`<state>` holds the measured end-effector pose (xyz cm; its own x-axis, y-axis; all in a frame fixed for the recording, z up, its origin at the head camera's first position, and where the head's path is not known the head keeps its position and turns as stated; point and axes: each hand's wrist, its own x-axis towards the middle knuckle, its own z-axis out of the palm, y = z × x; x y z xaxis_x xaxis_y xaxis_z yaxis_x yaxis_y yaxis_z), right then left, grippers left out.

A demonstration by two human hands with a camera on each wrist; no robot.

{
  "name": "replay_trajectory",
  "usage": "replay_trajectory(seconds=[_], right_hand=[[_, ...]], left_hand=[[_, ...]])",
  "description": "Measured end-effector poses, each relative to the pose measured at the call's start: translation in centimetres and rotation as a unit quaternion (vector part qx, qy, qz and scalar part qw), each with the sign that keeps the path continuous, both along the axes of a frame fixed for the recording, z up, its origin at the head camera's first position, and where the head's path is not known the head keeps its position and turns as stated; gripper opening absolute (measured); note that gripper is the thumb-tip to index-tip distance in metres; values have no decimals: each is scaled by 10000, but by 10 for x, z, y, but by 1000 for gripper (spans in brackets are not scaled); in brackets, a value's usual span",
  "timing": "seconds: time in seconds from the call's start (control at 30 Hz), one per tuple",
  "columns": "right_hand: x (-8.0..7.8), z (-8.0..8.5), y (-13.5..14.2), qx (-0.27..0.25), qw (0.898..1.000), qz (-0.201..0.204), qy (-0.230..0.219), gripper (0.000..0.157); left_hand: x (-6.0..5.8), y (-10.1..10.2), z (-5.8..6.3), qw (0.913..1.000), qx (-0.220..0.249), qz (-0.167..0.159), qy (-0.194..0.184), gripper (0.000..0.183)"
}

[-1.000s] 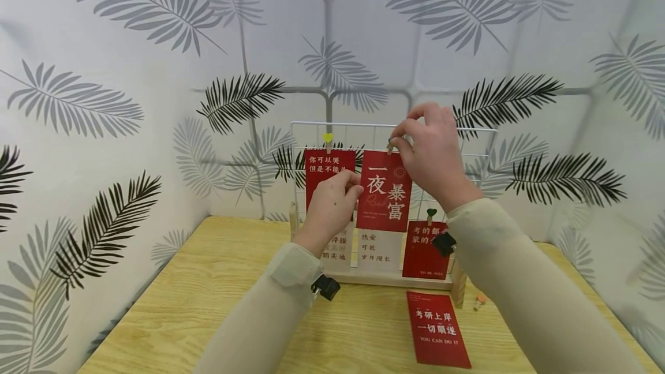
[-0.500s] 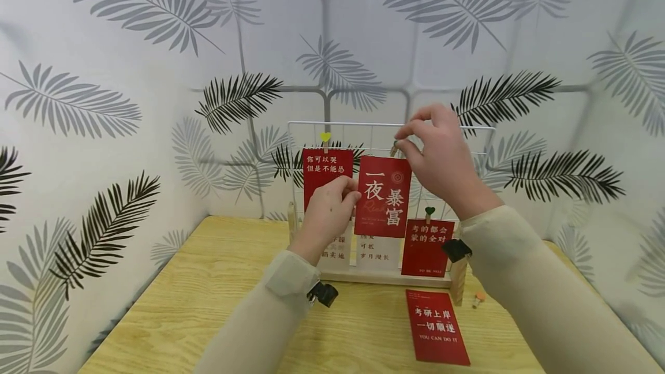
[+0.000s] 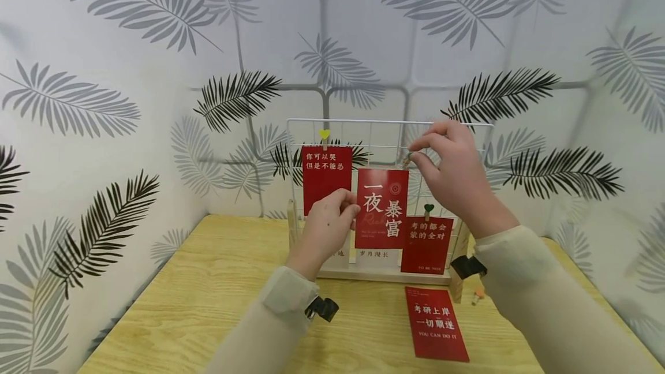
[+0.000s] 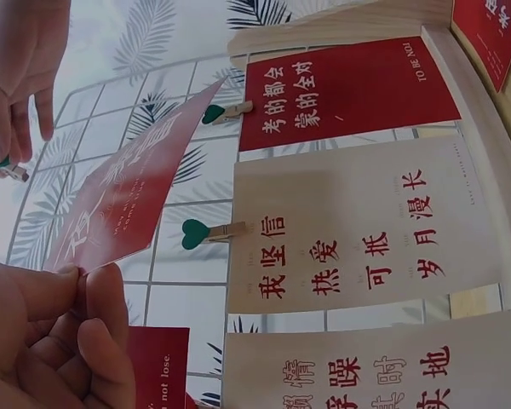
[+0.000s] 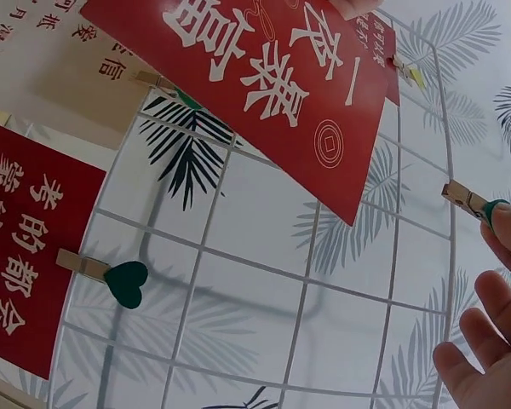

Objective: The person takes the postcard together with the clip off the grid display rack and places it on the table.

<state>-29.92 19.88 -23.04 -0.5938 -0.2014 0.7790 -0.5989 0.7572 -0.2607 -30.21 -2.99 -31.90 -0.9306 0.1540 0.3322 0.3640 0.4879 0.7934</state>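
My left hand [image 3: 329, 221] pinches the left edge of a red card [image 3: 381, 208] with white characters, held in front of the wire grid rack [image 3: 363, 121]. Between thumb and finger, my right hand [image 3: 451, 160] holds a small wooden clothespin [image 5: 466, 199] with a green heart. The right wrist view shows this clothespin apart from the card's corner. In the left wrist view the card [image 4: 128, 183] tilts away from the grid. Behind it, a white card [image 4: 358, 230] hangs from another green-heart clothespin [image 4: 213, 233].
On the rack hang a red card [image 3: 326, 175] with a yellow-heart clip [image 3: 324, 135] and another red card [image 3: 426, 247] at lower right. A further red card [image 3: 437, 325] lies on the wooden table [image 3: 208, 305], near an orange-topped clothespin [image 3: 478, 295].
The held red card has come down a little. My right hand has shifted right and down with the clothespin, which now stands farther from the card's top edge.
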Motion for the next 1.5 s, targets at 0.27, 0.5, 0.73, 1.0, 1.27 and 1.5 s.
replay_trajectory(seconds=[0.27,0.5,0.73,1.0,1.27,1.5], right_hand=[[4,-12,10,-145,9998,-77,-116,10],[7,-27,24,-208,9994,-135,-230,11],[13,-40,32,-366,9972,-237,-604,16],[15,-66,47,-554,9943,-345,-843,19],[21,-85,59,-662,9935,-342,-860,19],[26,-98,67,-920,9894,-364,-1067,20]], left_hand=[[2,-3,-9,9996,235,-62,-176,12],[6,-1,-20,9987,357,-96,-348,13],[8,-5,-28,9986,311,-282,-309,11],[11,-9,-43,9976,227,-475,-450,8],[13,-11,-55,9977,150,-425,-497,4],[15,-13,-66,9960,280,-481,-695,4]])
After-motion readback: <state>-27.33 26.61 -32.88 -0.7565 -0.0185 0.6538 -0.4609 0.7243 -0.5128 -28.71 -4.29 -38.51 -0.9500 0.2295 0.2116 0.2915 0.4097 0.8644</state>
